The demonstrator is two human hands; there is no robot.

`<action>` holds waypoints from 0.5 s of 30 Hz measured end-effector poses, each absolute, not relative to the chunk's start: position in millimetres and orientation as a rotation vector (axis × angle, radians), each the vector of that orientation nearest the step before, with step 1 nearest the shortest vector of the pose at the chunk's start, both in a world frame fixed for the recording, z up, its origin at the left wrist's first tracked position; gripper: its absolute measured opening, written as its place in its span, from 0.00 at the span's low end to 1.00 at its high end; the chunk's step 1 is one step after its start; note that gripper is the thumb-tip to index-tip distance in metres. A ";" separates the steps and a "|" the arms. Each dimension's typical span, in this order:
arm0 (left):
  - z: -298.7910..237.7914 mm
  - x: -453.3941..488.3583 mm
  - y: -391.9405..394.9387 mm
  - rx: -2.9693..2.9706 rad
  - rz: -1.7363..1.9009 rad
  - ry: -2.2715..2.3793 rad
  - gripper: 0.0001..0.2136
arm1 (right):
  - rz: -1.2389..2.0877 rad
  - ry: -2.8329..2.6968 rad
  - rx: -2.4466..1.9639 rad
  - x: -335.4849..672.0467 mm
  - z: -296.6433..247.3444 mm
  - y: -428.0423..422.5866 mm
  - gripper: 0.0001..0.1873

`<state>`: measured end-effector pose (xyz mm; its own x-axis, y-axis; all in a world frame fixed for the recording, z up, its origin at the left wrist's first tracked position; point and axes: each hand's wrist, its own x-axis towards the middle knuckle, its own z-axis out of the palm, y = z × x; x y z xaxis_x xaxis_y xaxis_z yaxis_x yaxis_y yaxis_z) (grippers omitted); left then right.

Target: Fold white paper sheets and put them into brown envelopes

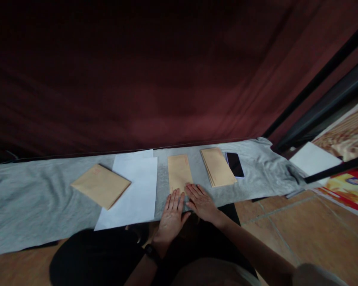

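A single brown envelope (179, 169) with small red print lies lengthwise in front of me on the grey cloth. Flat on its near end rests my left hand (172, 214), fingers stretched out. My right hand (201, 201) lies beside it, also flat, its fingertips on the envelope's lower right corner. Neither hand grips anything. To the right is a small stack of brown envelopes (218, 167). On the left, more brown envelopes (100, 186) partly cover white sheets of paper (134, 194).
A smartphone (235, 164) touches the right stack. The grey cloth (35, 198) covers a long narrow surface against a dark red curtain (143, 87). Black bars (319, 81), a white sheet (314, 158) and a colourful printed package (352, 188) are at the right, above a tiled floor (313, 222).
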<state>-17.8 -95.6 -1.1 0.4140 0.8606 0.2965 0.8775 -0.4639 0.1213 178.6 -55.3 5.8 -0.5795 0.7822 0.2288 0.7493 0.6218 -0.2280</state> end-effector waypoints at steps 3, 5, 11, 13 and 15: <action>-0.4 -18.0 -95.0 -2.600 -0.555 -1.609 0.31 | 0.142 -2.540 -1.243 187.3 8.2 -70.6 0.33; -1.4 -17.5 -95.2 -2.585 -0.599 -1.639 0.30 | 0.135 -2.525 -1.258 190.3 8.4 -77.2 0.33; -2.3 -19.5 -99.1 -2.505 -0.681 -1.802 0.26 | 0.206 -2.464 -1.283 191.9 10.2 -81.5 0.31; -0.1 -20.5 -98.3 -2.504 -0.713 -1.868 0.23 | 0.274 -2.421 -1.294 190.4 13.1 -77.9 0.27; 2.8 -20.4 -94.3 -2.480 -0.794 -1.969 0.20 | 0.342 -2.350 -1.330 187.1 16.0 -72.6 0.22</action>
